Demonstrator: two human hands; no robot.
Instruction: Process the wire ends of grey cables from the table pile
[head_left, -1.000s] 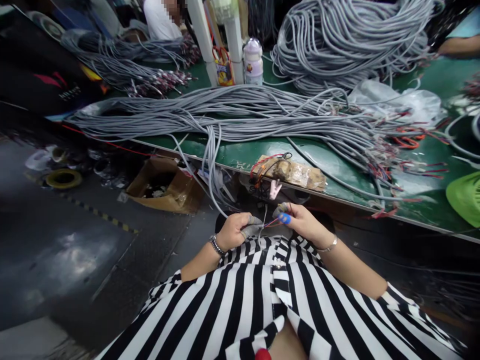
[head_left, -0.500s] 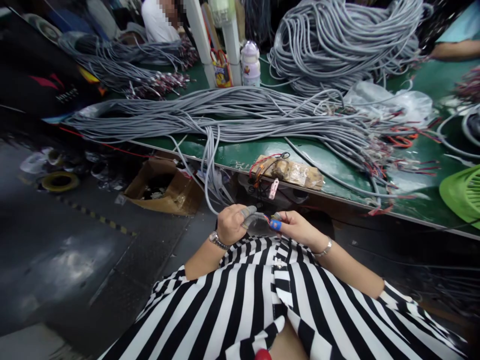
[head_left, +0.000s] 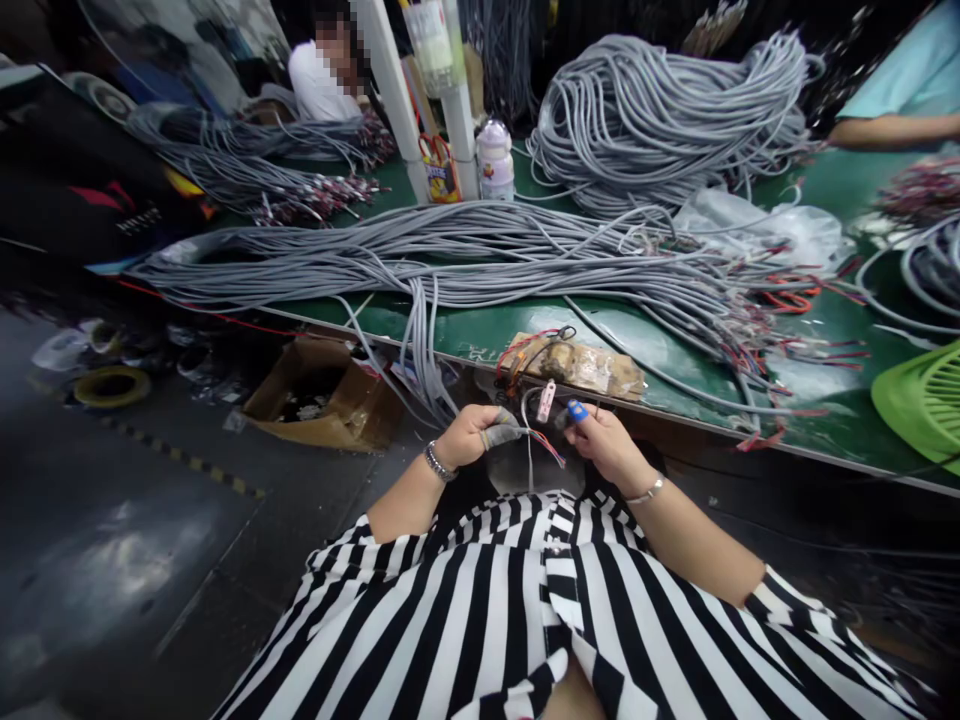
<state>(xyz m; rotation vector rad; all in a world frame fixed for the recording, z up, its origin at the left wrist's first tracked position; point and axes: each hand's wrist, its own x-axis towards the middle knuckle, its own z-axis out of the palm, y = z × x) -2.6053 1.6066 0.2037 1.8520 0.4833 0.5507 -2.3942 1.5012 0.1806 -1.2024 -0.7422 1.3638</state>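
Observation:
My left hand (head_left: 471, 438) is closed around the end of a grey cable (head_left: 420, 340) that hangs from the green table's edge; its fingertips wear grey finger cots. Thin coloured wires (head_left: 541, 446) fan out of the cable end between my two hands. My right hand (head_left: 600, 442), with a blue cot on one fingertip, pinches these wire ends. Both hands sit just below the table's front edge (head_left: 675, 408), above my lap in a black-and-white striped shirt.
Long bundles of grey cable (head_left: 465, 250) lie across the green table, a big coil (head_left: 660, 110) behind. A taped brown block with red wires and a clip (head_left: 577, 365) sits on the edge. An open cardboard box (head_left: 322, 395) stands on the floor left. Other people work at the back and far right.
Both hands have risen slightly toward the table edge and turned; the view has tilted up. The coloured wires now fan downward between the fingers.

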